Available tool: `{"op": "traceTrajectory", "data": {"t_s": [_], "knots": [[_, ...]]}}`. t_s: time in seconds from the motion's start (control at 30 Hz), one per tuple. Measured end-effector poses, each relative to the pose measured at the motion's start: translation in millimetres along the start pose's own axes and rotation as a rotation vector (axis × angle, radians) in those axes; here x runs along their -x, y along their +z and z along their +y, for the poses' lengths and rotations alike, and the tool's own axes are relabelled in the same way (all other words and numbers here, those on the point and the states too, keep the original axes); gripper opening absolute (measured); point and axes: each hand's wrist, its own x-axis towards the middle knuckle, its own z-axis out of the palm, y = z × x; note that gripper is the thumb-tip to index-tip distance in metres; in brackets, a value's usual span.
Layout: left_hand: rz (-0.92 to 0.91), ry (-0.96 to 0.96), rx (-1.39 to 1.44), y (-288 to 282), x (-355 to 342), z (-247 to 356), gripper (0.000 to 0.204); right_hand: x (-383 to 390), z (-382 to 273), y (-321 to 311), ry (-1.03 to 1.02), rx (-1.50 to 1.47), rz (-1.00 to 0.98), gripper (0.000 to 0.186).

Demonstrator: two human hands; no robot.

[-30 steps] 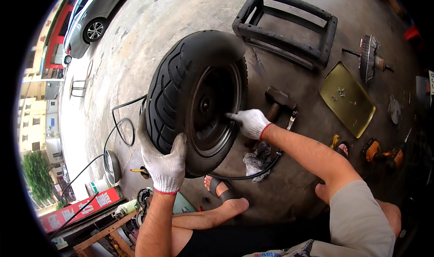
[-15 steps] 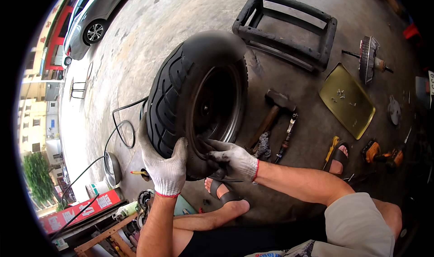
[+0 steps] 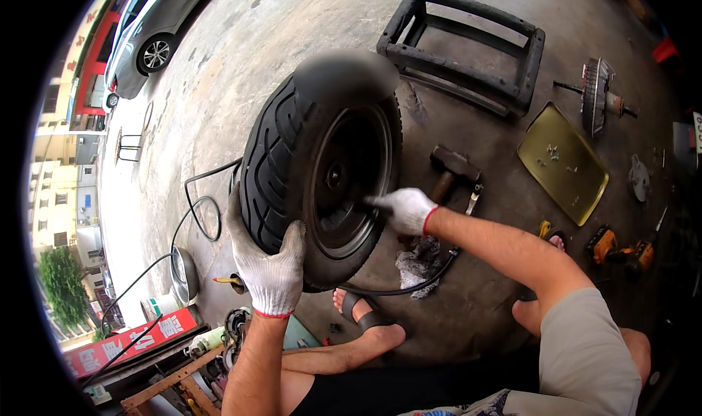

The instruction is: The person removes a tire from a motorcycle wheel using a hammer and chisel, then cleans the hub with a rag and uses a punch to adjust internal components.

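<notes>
A wheel with a black treaded tyre point(image 3: 267, 174) stands upright and tilted before me, its dark metal rim point(image 3: 349, 249) facing right. My left hand point(image 3: 272, 266), in a white knit glove, grips the tyre's lower left, thumb on the sidewall and fingers round the tread, partly hidden. My right hand point(image 3: 404, 210), gloved too, reaches to the rim's lower right edge. Its darkened fingers are smeared by motion, so what they hold, if anything, is unclear. Just right of it lie a hammer point(image 3: 457, 163), a grey rag point(image 3: 420, 264) and a black hose point(image 3: 431, 280) with a metal end fitting point(image 3: 474, 196).
A black metal frame point(image 3: 532, 72) lies beyond the wheel. On the right are a gold tray point(image 3: 578, 196) with small screws, a finned hub part point(image 3: 596, 98) and an orange-black power drill point(image 3: 605, 246). My sandalled foot point(image 3: 358, 310) is below the tyre. A metal basin point(image 3: 183, 273) stands left.
My right hand has moved up and right, from the tyre's lower sidewall to the rim edge. The rag and hose lie differently; my right knee and foot have shifted. My left hand keeps its grip.
</notes>
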Motion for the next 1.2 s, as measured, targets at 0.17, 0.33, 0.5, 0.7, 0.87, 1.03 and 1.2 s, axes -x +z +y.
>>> {"op": "traceTrajectory", "data": {"t_s": [0.17, 0.33, 0.5, 0.7, 0.87, 1.03, 1.2], "knots": [[-0.017, 0.001, 0.028, 6, -5, 11, 0.084, -16, 19, 11, 0.092, 0.329, 0.239, 0.061], [-0.025, -0.01, -0.021, 0, -8, 7, 0.086, 20, -54, 56, 0.046, -0.945, -0.047, 0.053], [-0.045, 0.024, 0.143, 6, 10, 15, 0.107, -7, 33, -6, 0.005, 0.276, 0.385, 0.058], [-0.103, -0.189, 0.022, -9, 48, -12, 0.103, 21, -87, 61, -0.108, -1.213, 0.201, 0.054], [-0.103, -0.052, -0.068, -16, 4, 21, 0.085, 51, -117, 37, -0.019, -1.839, -0.086, 0.051], [-0.051, -0.027, -0.111, -15, -9, 22, 0.081, 6, -6, 29, -0.1, 0.039, 0.124, 0.06], [-0.055, -0.078, -0.01, -11, -17, 21, 0.08, -3, 4, 52, 0.05, 0.113, 0.161, 0.055]]}}
